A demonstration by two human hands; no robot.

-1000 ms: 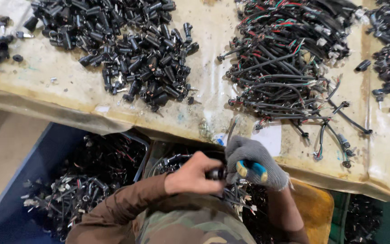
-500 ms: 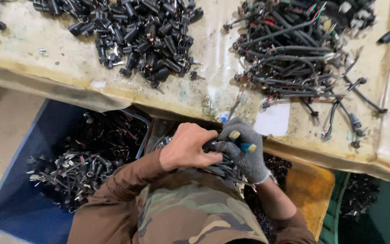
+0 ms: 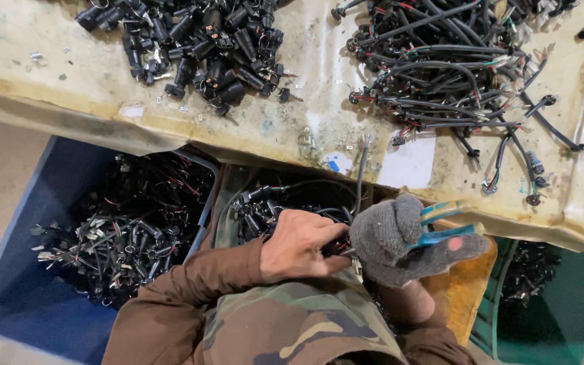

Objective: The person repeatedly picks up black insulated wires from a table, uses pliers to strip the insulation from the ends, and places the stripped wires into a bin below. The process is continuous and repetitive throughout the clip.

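Since half a second ago both hands have dropped slightly toward the person's lap and drawn closer together, and the blue-handled tool now lies flatter across the gloved palm. The bare left hand (image 3: 299,247) is curled shut, its fingers pinching a small black connector with short wires (image 3: 336,247) right where it meets the other hand. The right hand in a grey knitted glove (image 3: 407,240) is closed around the pair of pliers with light blue handles (image 3: 444,226); the handles jut out to the right between the fingers, while the working end is hidden, probably pointing at the connector. A thin black cable (image 3: 360,176) rises from between the hands up to the table edge.

Beneath the hands sits an open box of tangled black wiring pieces (image 3: 265,203). Just to its left is a dark blue plastic crate holding black and silver parts with red wires (image 3: 123,233). To the right, behind the glove, is an orange container (image 3: 468,290), and beside that a green crate (image 3: 555,297).

Above runs the worn yellowish worktop (image 3: 319,101). On it lies a heap of short black cylindrical plugs (image 3: 204,40) at the left and a tangle of black cables with red and green leads (image 3: 454,74) at the right, well apart. A white paper label (image 3: 410,162) lies near the front edge.
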